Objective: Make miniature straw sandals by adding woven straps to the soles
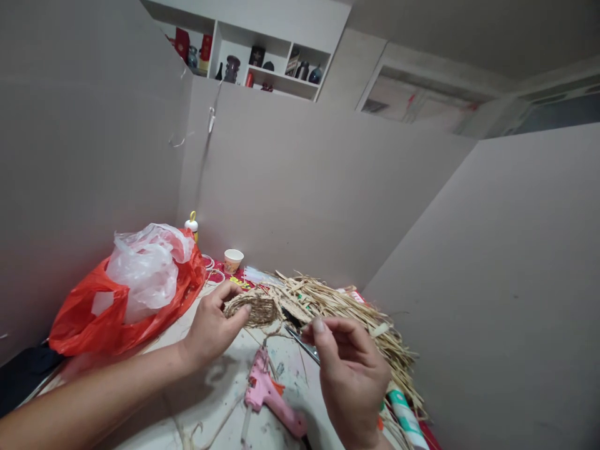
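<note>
My left hand (213, 326) is closed on the near rim of a small round basket of braided straw (260, 310), thumb at its opening. To the right, my right hand (352, 369) is raised with thumb and fingers drawn together in a pinch. Whatever it pinches is too small or hidden to make out. A slim shiny metal tool (304, 345) shows just left of those fingers; I cannot tell whether the hand touches it. Below the basket, a pink hot glue gun (265, 387) lies on the white table (206, 400), a glue stick poking from its back.
A heap of dry straw strips (347, 306) spreads behind my right hand. A red plastic bag (89, 319) with a clear bag (145, 269) fills the left side. A paper cup (233, 260) stands at the back, and a green-and-white roll (405, 417) lies right. Grey partitions (290, 187) surround the table.
</note>
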